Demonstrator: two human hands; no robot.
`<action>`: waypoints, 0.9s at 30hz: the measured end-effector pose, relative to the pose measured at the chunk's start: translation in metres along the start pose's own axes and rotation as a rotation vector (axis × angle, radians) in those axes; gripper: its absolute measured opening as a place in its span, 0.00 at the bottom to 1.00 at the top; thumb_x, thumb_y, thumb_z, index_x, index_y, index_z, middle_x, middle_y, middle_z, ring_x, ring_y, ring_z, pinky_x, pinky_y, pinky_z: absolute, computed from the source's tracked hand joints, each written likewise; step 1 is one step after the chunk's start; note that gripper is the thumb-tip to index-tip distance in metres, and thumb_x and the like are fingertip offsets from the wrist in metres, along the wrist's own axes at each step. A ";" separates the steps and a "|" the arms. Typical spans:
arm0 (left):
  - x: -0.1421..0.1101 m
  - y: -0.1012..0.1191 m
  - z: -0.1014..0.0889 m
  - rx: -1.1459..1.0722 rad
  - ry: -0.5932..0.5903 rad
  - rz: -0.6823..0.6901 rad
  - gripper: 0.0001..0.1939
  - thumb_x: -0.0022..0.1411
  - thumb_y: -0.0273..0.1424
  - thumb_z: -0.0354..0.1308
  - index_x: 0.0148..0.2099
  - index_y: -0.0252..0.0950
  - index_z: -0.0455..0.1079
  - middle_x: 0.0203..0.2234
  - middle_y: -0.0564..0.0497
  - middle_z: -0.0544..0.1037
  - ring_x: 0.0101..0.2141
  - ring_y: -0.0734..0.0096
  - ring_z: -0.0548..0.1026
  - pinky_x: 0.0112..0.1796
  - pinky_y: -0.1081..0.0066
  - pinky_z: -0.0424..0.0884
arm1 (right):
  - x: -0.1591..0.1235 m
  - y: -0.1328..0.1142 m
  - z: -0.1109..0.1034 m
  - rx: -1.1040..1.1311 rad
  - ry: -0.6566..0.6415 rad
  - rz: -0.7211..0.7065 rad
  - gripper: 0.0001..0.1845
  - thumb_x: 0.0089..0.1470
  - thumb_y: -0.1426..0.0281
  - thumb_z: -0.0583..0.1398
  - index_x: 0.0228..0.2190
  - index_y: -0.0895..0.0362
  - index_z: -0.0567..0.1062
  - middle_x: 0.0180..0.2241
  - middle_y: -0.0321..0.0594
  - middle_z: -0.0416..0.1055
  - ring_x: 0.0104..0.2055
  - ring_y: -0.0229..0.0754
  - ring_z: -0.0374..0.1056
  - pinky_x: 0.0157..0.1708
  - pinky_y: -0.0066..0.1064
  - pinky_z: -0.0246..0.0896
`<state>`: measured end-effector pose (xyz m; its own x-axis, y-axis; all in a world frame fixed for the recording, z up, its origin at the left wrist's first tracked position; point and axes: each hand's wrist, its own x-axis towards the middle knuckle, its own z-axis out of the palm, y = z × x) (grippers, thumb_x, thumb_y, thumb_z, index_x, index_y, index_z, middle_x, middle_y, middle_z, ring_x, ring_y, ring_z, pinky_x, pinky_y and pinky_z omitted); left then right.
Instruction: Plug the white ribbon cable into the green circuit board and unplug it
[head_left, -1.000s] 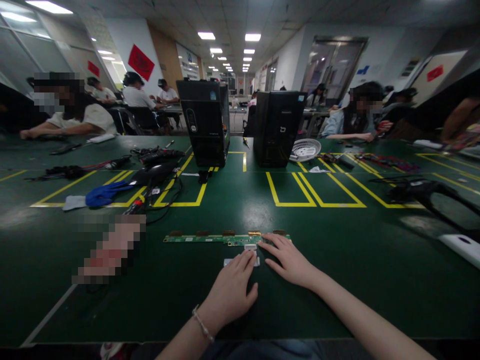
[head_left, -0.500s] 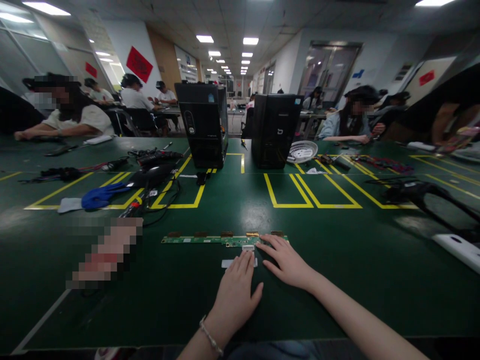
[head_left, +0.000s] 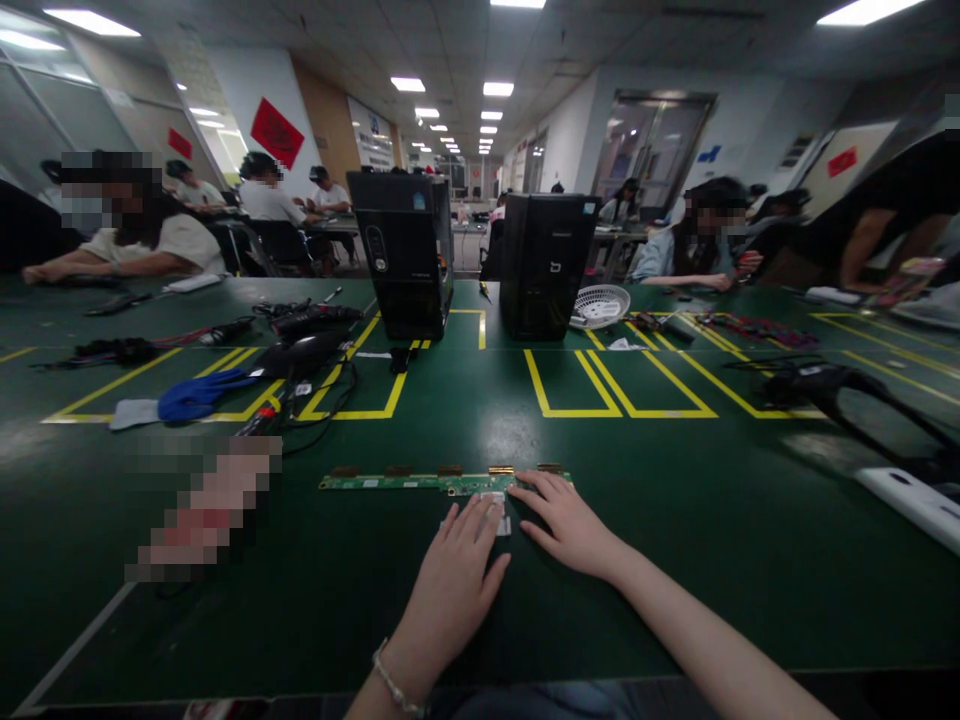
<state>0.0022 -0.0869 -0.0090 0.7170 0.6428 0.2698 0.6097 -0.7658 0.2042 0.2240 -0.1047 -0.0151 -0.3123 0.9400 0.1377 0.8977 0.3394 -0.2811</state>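
Note:
A long, narrow green circuit board [head_left: 390, 483] lies across the table in front of me, with copper-brown tabs along its far edge. A pale flat ribbon cable [head_left: 504, 526] meets the near side of the board and is partly covered by fingers. My left hand [head_left: 457, 575] is laid over this cable, palm down and fingers stretched out, its fingertips close to the board. On the board's right part rest the fingertips of my right hand [head_left: 570, 525], fingers spread and the thumb apart. That hand hides some of the board's right end.
Two black computer towers [head_left: 401, 260] stand further back, left and right of centre. To the left lie a blue glove [head_left: 199, 395], black cables [head_left: 307, 350] and a blurred-out object [head_left: 214, 510]. A white basket [head_left: 600, 307], a black frame [head_left: 817, 385] and several people are beyond or rightward.
My left hand shifts slightly left, and its fingers spread further over the ribbon cable. The right hand keeps its place on the board. The view drifts a little.

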 end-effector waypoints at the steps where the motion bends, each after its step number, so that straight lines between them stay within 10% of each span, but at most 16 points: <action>1: -0.003 -0.007 -0.004 0.000 0.003 -0.015 0.24 0.67 0.31 0.49 0.64 0.34 0.58 0.60 0.42 0.65 0.60 0.55 0.63 0.57 0.50 0.61 | 0.000 0.000 0.000 0.004 -0.008 0.004 0.25 0.61 0.62 0.53 0.59 0.52 0.63 0.62 0.46 0.57 0.63 0.50 0.51 0.60 0.50 0.49; 12: -0.074 -0.094 -0.010 -0.008 0.124 -0.176 0.20 0.69 0.35 0.46 0.59 0.38 0.66 0.54 0.45 0.72 0.51 0.59 0.73 0.51 0.58 0.71 | 0.005 -0.001 -0.006 0.101 0.023 -0.145 0.24 0.61 0.77 0.47 0.55 0.50 0.68 0.59 0.41 0.60 0.65 0.45 0.48 0.62 0.47 0.49; 27: -0.061 -0.081 0.004 0.096 0.132 -0.224 0.22 0.69 0.36 0.45 0.60 0.37 0.64 0.56 0.44 0.70 0.56 0.54 0.67 0.56 0.49 0.63 | 0.010 -0.008 -0.008 0.111 -0.114 -0.143 0.23 0.63 0.68 0.51 0.59 0.44 0.65 0.66 0.40 0.48 0.68 0.47 0.40 0.64 0.52 0.38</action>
<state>-0.0895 -0.0638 -0.0459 0.5138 0.7834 0.3497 0.7823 -0.5951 0.1839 0.2167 -0.0985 -0.0037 -0.4728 0.8777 0.0776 0.8038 0.4657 -0.3703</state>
